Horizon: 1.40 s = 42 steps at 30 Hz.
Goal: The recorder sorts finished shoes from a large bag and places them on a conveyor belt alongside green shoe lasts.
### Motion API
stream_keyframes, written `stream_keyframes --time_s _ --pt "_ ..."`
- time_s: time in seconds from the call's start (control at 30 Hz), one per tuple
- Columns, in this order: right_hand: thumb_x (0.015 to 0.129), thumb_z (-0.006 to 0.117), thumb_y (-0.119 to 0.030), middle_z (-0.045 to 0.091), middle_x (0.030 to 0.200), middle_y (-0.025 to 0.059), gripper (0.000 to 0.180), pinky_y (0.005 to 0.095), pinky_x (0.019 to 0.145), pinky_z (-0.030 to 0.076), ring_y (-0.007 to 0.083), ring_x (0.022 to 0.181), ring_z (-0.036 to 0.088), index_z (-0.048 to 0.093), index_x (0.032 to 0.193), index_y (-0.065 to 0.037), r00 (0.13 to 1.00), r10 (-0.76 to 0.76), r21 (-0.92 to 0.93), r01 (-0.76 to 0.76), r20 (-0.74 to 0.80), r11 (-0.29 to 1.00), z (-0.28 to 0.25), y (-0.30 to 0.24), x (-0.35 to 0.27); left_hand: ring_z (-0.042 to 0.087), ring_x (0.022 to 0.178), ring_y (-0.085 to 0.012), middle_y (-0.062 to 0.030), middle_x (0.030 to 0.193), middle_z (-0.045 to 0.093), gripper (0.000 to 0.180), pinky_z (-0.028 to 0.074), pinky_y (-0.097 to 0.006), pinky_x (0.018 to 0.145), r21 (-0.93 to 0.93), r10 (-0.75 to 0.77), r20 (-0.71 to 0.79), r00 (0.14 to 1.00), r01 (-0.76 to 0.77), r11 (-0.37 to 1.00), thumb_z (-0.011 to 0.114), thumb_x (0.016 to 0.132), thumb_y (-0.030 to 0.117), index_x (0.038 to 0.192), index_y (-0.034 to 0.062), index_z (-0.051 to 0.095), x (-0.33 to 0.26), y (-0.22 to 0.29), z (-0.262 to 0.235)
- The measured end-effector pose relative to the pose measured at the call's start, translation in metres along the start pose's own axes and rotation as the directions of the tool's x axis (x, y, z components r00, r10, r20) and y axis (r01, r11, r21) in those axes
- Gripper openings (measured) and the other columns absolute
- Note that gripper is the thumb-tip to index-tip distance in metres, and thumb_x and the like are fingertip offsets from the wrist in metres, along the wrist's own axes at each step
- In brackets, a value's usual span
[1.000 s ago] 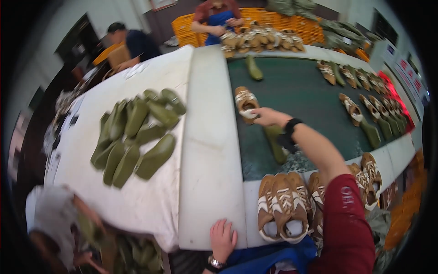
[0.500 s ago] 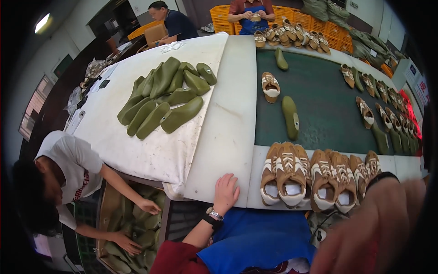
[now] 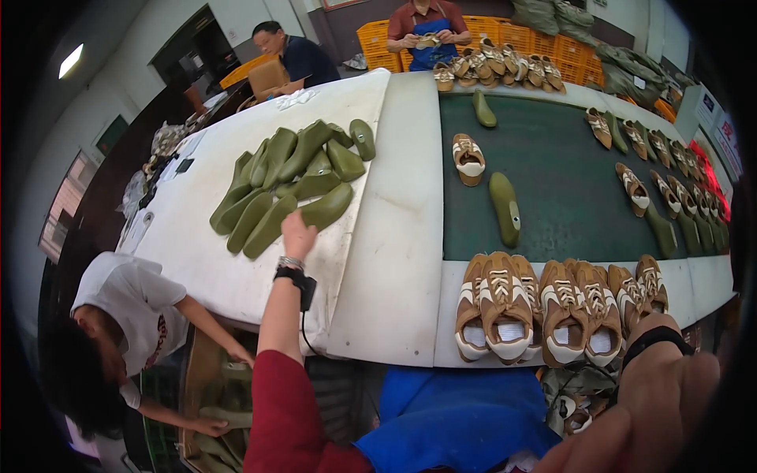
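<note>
Fingers [image 3: 293,225] of the left hand [image 3: 297,235] are loosely spread and grasp nothing, their tips touching or just short of the nearest green shoe last [image 3: 326,206] at the lower edge of a heap of such lasts [image 3: 288,177] on the white worktop [image 3: 189,236]. A dark wrist strap [image 3: 296,277] and a red sleeve [image 3: 280,402] trail back toward the lower edge of the frame. The right hand [image 3: 662,410] looms large and blurred in the lower right, close to the camera; whether its fingers are clenched or released cannot be told, and nothing shows in it.

The step in hand looks like the reach for a last from the heap: the hand has arrived but has not closed. The next move would call for the fingers to wrap the near last across its narrow waist and lift it clear without dragging the ones leaning on it.

Right of the heap, in the centre of the frame, runs a dark green belt [image 3: 568,197] carrying a single tan shoe [image 3: 468,158] and a lone last [image 3: 505,206]. A row of tan and white shoes [image 3: 552,303] stands along the near edge below it. At the lower left a person in a white shirt [image 3: 130,307] bends over a box of lasts [image 3: 213,394]; two more people sit at the top of the frame by orange crates [image 3: 512,35]
</note>
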State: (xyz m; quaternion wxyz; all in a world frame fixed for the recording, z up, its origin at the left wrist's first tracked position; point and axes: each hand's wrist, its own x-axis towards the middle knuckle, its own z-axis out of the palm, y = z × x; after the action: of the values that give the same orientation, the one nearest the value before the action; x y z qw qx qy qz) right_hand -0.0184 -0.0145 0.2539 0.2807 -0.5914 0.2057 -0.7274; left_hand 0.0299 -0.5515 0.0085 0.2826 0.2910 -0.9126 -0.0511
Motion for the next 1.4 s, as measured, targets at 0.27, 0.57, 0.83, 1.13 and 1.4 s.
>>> stream_keyframes --time_s 0.27,0.57,0.83,1.13,1.4 --pt "0.089 0.055 -0.026 0.062 0.092 0.0159 0.023 0.0498 0.08 0.047 0.0343 0.087 0.059 0.047 0.102 -0.01 0.999 0.003 -0.131 -0.009 -0.046 0.991 -0.037 -0.028 -0.042 0.061 0.098 -0.0361 -0.0247 0.111 0.06 0.064 0.05 -0.042 0.085 0.25 -0.317 0.412 0.854 0.228 0.941 0.071 0.066 0.046 0.105 -0.0044 0.061 0.042 -0.034 0.022" --pt "0.087 0.058 -0.028 0.062 0.095 0.0149 0.032 0.051 0.083 0.046 0.0344 0.09 0.058 0.044 0.112 -0.013 1.0 -0.009 -0.103 0.009 -0.003 0.995 -0.029 -0.039 -0.071 0.064 0.08 -0.0381 -0.0248 0.08 0.065 0.059 0.052 -0.044 0.075 0.104 -0.066 0.549 0.833 0.01 0.995 0.063 0.069 0.052 0.079 -0.006 0.066 -0.032 0.118 0.004" --pt "0.086 0.061 -0.029 0.062 0.098 0.0141 0.041 0.0521 0.086 0.045 0.0346 0.093 0.058 0.042 0.12 -0.017 0.998 -0.055 -0.113 0.059 0.034 0.992 -0.028 -0.073 -0.113 0.064 0.078 -0.0389 -0.0232 0.084 0.065 0.058 0.051 -0.046 0.071 0.021 0.077 0.502 0.861 -0.101 0.995 0.057 0.08 0.037 0.126 0.004 0.046 -0.093 0.238 0.004" --pt "0.084 0.064 -0.031 0.062 0.102 0.0131 0.053 0.0533 0.088 0.043 0.0347 0.096 0.057 0.039 0.129 -0.02 0.99 -0.085 -0.099 0.096 0.113 0.99 -0.027 -0.079 -0.128 0.064 0.077 -0.0384 -0.022 0.081 0.066 0.054 0.051 -0.046 0.069 0.054 0.072 0.517 0.853 -0.117 0.992 0.055 0.081 0.033 0.129 0.0099 0.045 -0.102 0.246 0.005" --pt "0.083 0.067 -0.033 0.062 0.105 0.0123 0.063 0.0543 0.091 0.042 0.0349 0.099 0.057 0.037 0.138 -0.023 0.997 -0.045 -0.27 0.028 -0.057 0.962 -0.006 -0.105 -0.137 0.063 0.083 -0.0407 -0.0234 0.086 0.066 0.053 0.049 -0.049 0.073 0.019 0.088 0.575 0.814 -0.121 0.993 0.052 0.082 0.035 0.131 0.0152 0.044 -0.105 0.259 0.017"
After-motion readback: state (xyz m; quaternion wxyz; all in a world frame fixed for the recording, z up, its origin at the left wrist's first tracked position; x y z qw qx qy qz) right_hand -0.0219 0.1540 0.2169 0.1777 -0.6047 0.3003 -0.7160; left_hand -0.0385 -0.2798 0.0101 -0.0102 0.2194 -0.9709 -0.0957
